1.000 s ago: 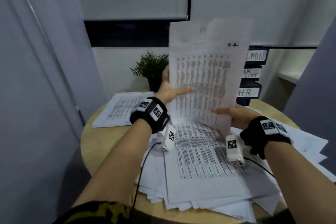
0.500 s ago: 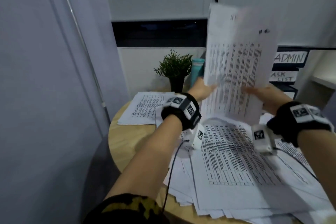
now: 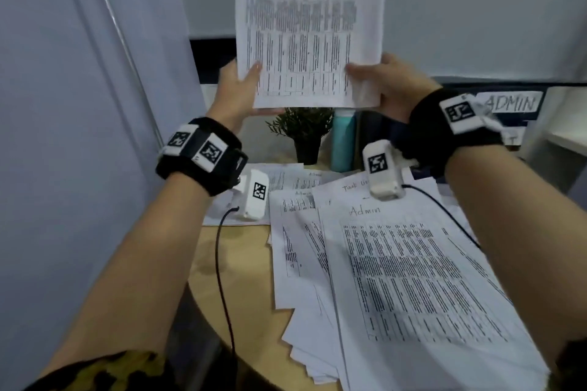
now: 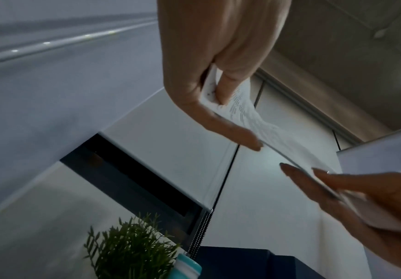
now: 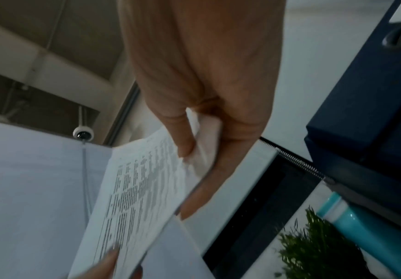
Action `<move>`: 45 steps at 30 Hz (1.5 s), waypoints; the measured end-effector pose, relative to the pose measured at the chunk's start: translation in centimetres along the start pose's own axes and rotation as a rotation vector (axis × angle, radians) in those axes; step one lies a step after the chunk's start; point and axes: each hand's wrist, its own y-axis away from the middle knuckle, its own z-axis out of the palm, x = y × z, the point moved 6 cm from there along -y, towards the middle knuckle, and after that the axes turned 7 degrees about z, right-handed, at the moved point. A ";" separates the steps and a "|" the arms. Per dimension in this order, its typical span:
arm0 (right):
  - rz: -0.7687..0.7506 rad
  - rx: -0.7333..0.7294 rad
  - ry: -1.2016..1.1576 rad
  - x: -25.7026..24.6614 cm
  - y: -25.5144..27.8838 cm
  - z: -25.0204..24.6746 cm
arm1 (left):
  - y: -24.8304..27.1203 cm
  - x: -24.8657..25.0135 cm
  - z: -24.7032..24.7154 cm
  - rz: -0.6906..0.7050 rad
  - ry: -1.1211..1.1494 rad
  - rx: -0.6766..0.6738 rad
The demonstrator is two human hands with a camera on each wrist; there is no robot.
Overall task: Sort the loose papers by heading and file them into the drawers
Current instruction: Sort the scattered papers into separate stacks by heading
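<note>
While both hands are lifting a few printed sheets (image 3: 309, 25) upright above the round wooden desk (image 3: 236, 259), the sorting is looking only partly done. The left hand (image 3: 236, 90) is pinching the lower left corner of the sheets between thumb and fingers, and the right hand (image 3: 386, 86) is pinching the lower right corner the same way, so each grip is closing on paper; the wrist views are showing thumbs in front and fingers behind. Their heading is running out of the top of the head view, so I cannot tell which category they belong to. Below, a large loose pile of papers (image 3: 409, 279) is lying on the near right of the desk, its top sheet headed "Admin", with another headed sheet peeking out behind it. A smaller stack (image 3: 289, 179) is sitting farther left, near a potted plant (image 3: 303, 128) and a teal bottle (image 3: 343, 140). Dark drawers are standing at the far right, the top one labelled "ADMIN" (image 3: 511, 101). Judging from this, most papers are awaiting sorting, and none is visibly going into the drawers.
</note>
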 end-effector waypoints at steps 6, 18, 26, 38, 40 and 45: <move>0.131 -0.115 -0.059 2.9 -1.3 4.6 | 0.5 -1.3 -3.4 -0.028 -0.191 -0.064; 0.332 -0.527 1.221 13.2 -3.3 11.1 | 3.0 -8.2 -13.0 -0.186 -0.882 0.144; 0.290 -0.542 1.685 23.0 -10.2 11.1 | 3.4 -13.8 -15.3 -0.460 -0.765 -0.012; 0.164 -0.537 1.810 22.9 -11.8 13.5 | 4.3 -15.8 -13.9 -0.529 -0.625 -0.073; 0.220 -0.550 1.722 21.6 -11.1 14.3 | 4.4 -15.6 -14.1 -0.546 -0.644 -0.072; 0.388 -0.600 1.478 22.2 -10.4 15.2 | 4.7 -15.8 -14.1 -0.584 -0.653 -0.090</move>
